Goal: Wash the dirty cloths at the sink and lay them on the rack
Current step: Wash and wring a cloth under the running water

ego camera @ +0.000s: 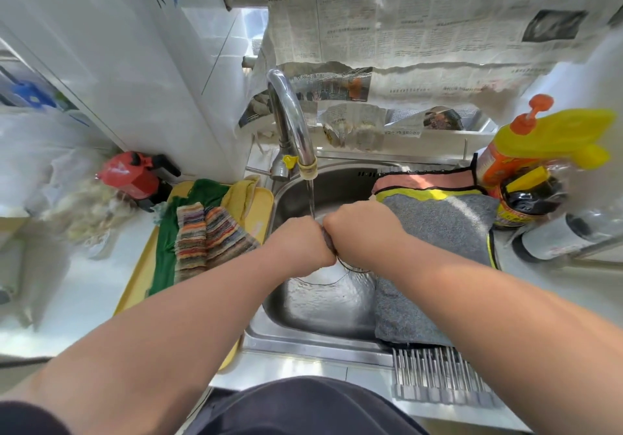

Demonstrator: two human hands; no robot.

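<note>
Over the steel sink (323,320), my left hand (298,244) and my right hand (362,232) are pressed fist to fist, both gripping a small dark cloth (328,242) that is almost hidden between them. Loose dark threads hang from it. Water runs from the chrome tap (290,121) onto my hands. A grey cloth (438,252) and a pink cloth (424,180) lie on the roll-up rack (438,377) over the sink's right side. A striped cloth (209,235), a green cloth (165,259) and a yellow cloth (241,195) lie on the yellow tray (135,296) to the left.
A red pot with a black handle (138,178) stands left of the tray beside plastic bags (50,171). Detergent bottles (526,165) and a jar lying on its side (559,235) crowd the right counter. Newspaper (404,47) covers the wall behind.
</note>
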